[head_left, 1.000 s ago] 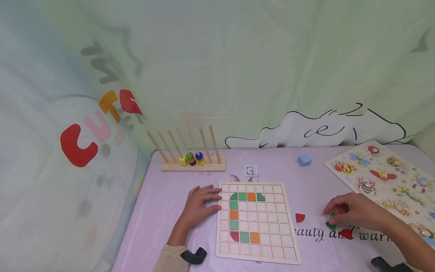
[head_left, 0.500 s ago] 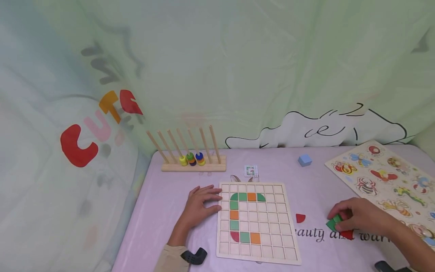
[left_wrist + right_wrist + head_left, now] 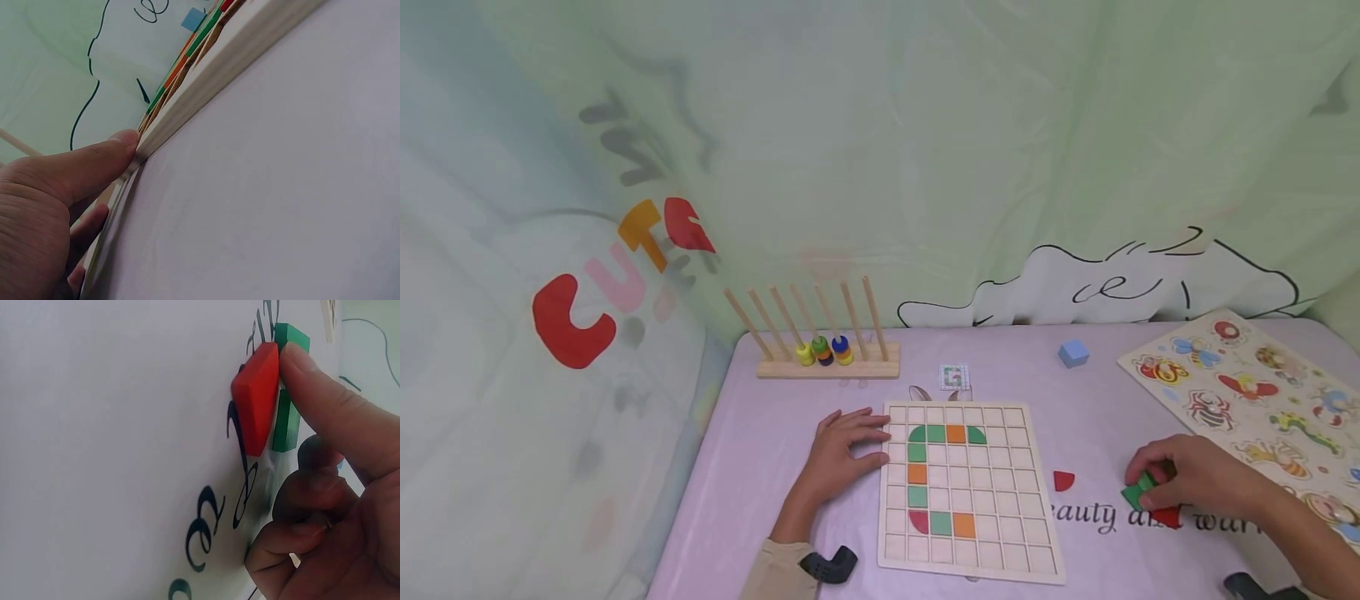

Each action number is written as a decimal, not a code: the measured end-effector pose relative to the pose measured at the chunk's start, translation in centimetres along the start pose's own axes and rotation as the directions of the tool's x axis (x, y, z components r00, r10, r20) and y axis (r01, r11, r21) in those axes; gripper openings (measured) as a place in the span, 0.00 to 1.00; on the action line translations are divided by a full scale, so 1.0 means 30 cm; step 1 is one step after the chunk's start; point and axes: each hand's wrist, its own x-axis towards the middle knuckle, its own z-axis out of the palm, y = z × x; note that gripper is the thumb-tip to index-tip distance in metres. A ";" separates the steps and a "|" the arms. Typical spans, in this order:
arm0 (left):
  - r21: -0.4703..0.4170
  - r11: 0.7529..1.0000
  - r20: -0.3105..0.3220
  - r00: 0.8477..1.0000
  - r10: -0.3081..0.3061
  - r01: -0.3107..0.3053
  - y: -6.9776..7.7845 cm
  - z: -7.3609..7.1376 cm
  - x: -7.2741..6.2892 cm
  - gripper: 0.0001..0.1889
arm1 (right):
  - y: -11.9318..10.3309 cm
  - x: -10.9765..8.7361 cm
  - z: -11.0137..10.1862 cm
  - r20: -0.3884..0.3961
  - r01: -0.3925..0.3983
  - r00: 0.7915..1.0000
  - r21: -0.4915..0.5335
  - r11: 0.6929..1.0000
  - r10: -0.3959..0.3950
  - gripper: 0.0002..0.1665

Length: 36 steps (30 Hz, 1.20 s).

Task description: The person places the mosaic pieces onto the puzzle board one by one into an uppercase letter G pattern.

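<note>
My left hand [image 3: 844, 454] rests with relaxed, spread fingers at the left edge of a wooden grid board [image 3: 977, 477]. In the left wrist view its thumb [image 3: 115, 150] touches the board's side. Green, orange and red tiles sit in the grid in a C-like outline. To the right of the board, my right hand [image 3: 1198, 477] pinches a small green block [image 3: 292, 334] low over the cloth, its thumb against it. A second green block [image 3: 285, 422] lies right by it, and a red quarter-round block [image 3: 257, 400] lies beside both. The fingertips behind are partly hidden.
Another red quarter-round block [image 3: 1063, 481] lies nearer the board. A small pattern card [image 3: 954, 377] lies behind the board, a peg rack [image 3: 827, 371] with coloured rings at back left. A blue block [image 3: 1073, 353] and an insect puzzle board [image 3: 1180, 387] are at right.
My right hand has shifted slightly nearer and to the right, bringing a green block down beside the other green block. My left hand stays at the board's edge.
</note>
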 end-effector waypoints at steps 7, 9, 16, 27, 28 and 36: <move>-0.004 1.000 0.003 1.000 -0.003 0.003 0.004 -0.003 0.000 0.14 | -0.016 -0.001 -0.005 0.006 -0.037 0.999 -0.029 0.999 0.038 0.14; -0.006 1.000 0.002 1.000 -0.002 0.002 0.005 -0.004 0.000 0.15 | -0.018 -0.002 -0.008 0.014 -0.028 1.000 -0.028 0.999 0.029 0.14; 0.000 1.000 0.005 1.000 0.002 -0.002 0.005 -0.003 0.002 0.15 | -0.038 0.001 -0.017 0.053 0.003 0.999 0.011 1.000 -0.003 0.15; -0.005 1.000 0.001 1.000 0.003 -0.003 0.008 -0.007 0.002 0.14 | -0.124 0.043 0.004 0.042 0.092 0.995 0.034 0.995 -0.094 0.10; -0.004 1.000 0.001 1.000 0.003 -0.003 0.008 -0.007 0.002 0.14 | -0.134 0.048 0.006 0.050 0.120 0.991 0.056 0.991 -0.123 0.10; 0.000 1.000 0.001 1.000 0.004 -0.004 0.009 -0.005 0.000 0.14 | -0.235 0.085 0.032 0.075 0.320 0.938 0.188 0.929 -0.338 0.04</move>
